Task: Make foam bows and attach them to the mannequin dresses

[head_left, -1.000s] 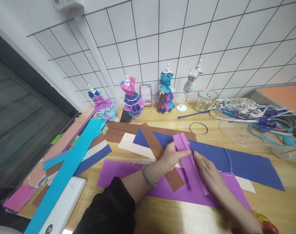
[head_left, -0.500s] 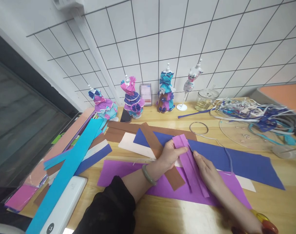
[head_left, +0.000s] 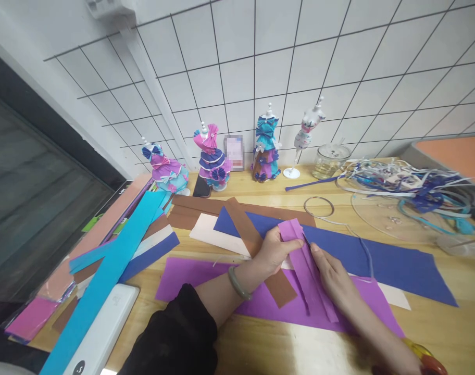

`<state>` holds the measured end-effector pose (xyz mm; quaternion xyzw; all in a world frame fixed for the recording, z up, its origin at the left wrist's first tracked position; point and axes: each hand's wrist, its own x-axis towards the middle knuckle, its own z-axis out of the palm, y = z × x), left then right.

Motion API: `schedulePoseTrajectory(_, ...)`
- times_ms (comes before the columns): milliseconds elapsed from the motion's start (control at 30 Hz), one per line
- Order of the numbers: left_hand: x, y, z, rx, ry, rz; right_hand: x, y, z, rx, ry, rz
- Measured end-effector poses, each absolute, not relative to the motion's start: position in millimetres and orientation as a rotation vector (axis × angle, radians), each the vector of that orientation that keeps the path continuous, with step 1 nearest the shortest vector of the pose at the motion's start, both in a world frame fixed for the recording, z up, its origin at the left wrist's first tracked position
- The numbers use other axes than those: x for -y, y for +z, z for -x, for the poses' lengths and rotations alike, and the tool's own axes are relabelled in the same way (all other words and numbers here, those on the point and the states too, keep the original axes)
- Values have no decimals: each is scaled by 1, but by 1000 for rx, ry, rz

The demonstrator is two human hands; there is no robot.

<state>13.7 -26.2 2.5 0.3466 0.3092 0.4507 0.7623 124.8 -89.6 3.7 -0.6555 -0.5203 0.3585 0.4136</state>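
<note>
Both hands are on the folded purple strip (head_left: 305, 265), which lies slanted across the big purple sheet (head_left: 206, 273) near the front middle of the wooden table (head_left: 448, 323). The left hand (head_left: 274, 252) pinches the strip's upper end between thumb and fingers. The right hand (head_left: 333, 276) lies flat along the strip's right edge with fingers stretched out, pressing rather than gripping.

Taking that strip as the landmark: a brown strip (head_left: 257, 245) runs under the left hand just to its left, and the dark blue sheet (head_left: 378, 260) spreads out behind and to its right, its far corner near the table's right side. A white sheet (head_left: 217, 234) peeks out behind-left. Well left of it, a long cyan strip (head_left: 108, 271) slants off toward the table's front edge over a white device (head_left: 104, 328). Far behind stand the little dressed mannequins (head_left: 212, 156) against the tiled wall. Back right is a clear tray (head_left: 397, 219) piled with ribbon scraps. Open tabletop shows only in front of the strip, toward the near edge.
</note>
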Motion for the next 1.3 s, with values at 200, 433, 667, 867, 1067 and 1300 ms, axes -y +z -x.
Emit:
schedulePoseTrajectory(200,27,5,-14,-673,977,-743,88,4,-125,1306,880,1641)
schedulePoseTrajectory(433,25,1,-13,-672,979,-750,87,1,-126,1318,851,1623)
schedulePoseTrajectory(667,22,-3,-12,-714,1029,-741,89,-1,-124,1318,872,1643)
schedulePoseTrajectory(867,26,-2,-13,-688,999,-784,90,-3,-125,1301,890,1602)
schedulePoseTrajectory(1067,28,-2,-14,-686,974,-828,91,-1,-125,1302,891,1652)
schedulePoseTrajectory(1300,29,-2,-15,-666,978,-823,91,0,-125,1310,869,1682)
